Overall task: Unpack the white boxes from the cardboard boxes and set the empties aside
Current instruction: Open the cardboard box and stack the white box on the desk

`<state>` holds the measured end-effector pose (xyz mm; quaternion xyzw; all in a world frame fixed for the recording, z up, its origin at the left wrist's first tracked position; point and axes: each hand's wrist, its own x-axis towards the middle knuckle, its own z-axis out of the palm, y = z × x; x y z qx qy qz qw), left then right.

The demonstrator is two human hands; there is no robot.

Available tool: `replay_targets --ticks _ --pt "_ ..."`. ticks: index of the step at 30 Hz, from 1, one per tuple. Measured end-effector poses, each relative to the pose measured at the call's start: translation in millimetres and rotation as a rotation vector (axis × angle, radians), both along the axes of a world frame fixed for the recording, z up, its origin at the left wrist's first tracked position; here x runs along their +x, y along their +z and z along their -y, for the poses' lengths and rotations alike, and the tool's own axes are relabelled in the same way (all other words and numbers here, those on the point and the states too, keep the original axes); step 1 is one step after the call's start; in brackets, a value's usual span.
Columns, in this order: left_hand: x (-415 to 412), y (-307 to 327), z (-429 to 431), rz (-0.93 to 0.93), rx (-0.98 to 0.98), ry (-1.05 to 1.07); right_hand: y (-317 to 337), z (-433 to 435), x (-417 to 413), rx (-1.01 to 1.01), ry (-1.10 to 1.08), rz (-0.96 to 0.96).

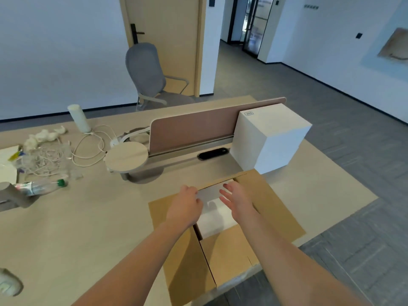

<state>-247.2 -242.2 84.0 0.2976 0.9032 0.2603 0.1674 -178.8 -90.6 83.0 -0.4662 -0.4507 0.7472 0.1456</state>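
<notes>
An open cardboard box (271,208) sits on the desk in front of me with its flaps spread out. A white box (217,219) lies inside it, only its top showing. My left hand (185,208) rests at the white box's left edge, fingers curled down over it. My right hand (237,199) hovers over the white box's right part, fingers spread and flat. Another white box (270,138), a large cube, stands on the desk behind the cardboard box, near the divider.
A brown desk divider (194,127) runs behind the cube. A round wooden stand (125,157), tangled white cables (66,151), a plastic bottle (42,187) and a white cylinder (78,118) lie to the left. A grey chair (148,74) stands beyond the desk. The desk edge (344,217) is close on the right.
</notes>
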Motion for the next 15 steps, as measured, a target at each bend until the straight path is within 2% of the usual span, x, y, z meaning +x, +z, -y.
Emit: replay_targets --ticks 3,8,15 --pt "-14.7 3.3 -5.7 -0.028 0.048 -0.044 0.5 -3.1 -14.6 0.184 0.146 0.045" --pt "-44.2 -3.2 -16.6 -0.081 0.021 -0.104 -2.4 -8.5 -37.1 0.637 0.464 0.265" --pt "-81.1 -37.2 -40.2 0.047 -0.131 -0.09 -50.7 -43.6 -77.6 1.22 0.965 0.52"
